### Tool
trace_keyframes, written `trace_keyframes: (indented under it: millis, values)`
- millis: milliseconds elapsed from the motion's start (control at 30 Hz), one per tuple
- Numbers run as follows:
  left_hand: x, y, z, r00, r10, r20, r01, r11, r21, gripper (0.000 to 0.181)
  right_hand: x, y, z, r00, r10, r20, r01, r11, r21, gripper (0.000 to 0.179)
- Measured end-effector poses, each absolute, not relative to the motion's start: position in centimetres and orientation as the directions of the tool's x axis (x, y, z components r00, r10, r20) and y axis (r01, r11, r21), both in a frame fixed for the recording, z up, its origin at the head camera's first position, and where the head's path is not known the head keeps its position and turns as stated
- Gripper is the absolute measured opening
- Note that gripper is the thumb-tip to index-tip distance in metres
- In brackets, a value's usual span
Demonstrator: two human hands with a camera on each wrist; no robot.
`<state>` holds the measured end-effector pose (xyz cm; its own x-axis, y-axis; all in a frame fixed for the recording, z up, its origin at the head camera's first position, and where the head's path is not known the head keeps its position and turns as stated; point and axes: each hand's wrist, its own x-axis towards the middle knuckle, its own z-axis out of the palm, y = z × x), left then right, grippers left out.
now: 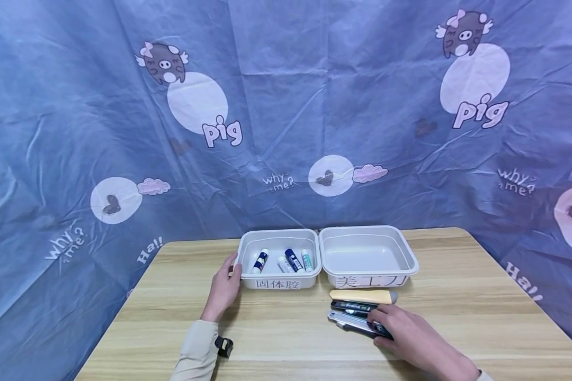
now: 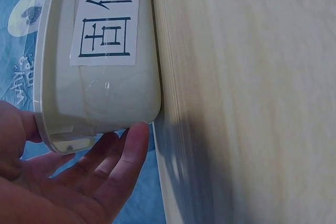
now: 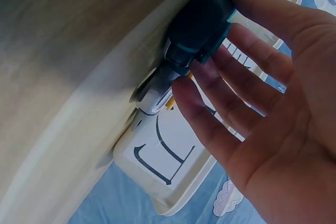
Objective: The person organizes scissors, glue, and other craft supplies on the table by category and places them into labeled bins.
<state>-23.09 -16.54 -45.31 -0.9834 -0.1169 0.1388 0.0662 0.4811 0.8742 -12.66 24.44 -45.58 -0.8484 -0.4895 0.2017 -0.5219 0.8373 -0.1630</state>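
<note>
My left hand grips the left white plastic bin at its left end, thumb at the rim and fingers against the outer wall. Several glue sticks lie inside that bin. On the table, my right hand holds the handle end of a dark green utility knife, thumb on one side and fingers on the other. Beside it lies a silver-and-black utility knife. A black utility knife and a yellow utility knife lie farther back; the hand partly hides the group.
The right white bin stands against the left one, with nothing inside. Both bins carry paper labels with Chinese characters on their fronts. They sit near the back edge of the wooden table, before a blue patterned cloth.
</note>
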Motion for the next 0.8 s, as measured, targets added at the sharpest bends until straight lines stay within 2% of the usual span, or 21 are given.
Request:
trace_keyframes:
  millis: [233, 433, 800]
  values:
    - [-23.15, -16.44, -45.25, -0.983, -0.11, 0.144, 0.071, 0.495, 0.866, 0.049, -12.56, 24.35, -45.55, -0.845, -0.503, 0.181, -0.53, 0.834, -0.156, 0.03]
    - [-23.31, -16.57, -45.41, -0.984, -0.104, 0.143, 0.073, 0.5, 0.863, 0.05, -12.72, 24.26, -45.57, -0.853, -0.504, 0.135, -0.522, 0.829, -0.201, 0.03]
    - [-23.31, -16.71, -45.54, -0.983, -0.11, 0.147, 0.072, 0.501, 0.862, 0.049, -12.63, 24.0, -45.59, -0.813, -0.545, 0.204, -0.579, 0.796, -0.18, 0.026]
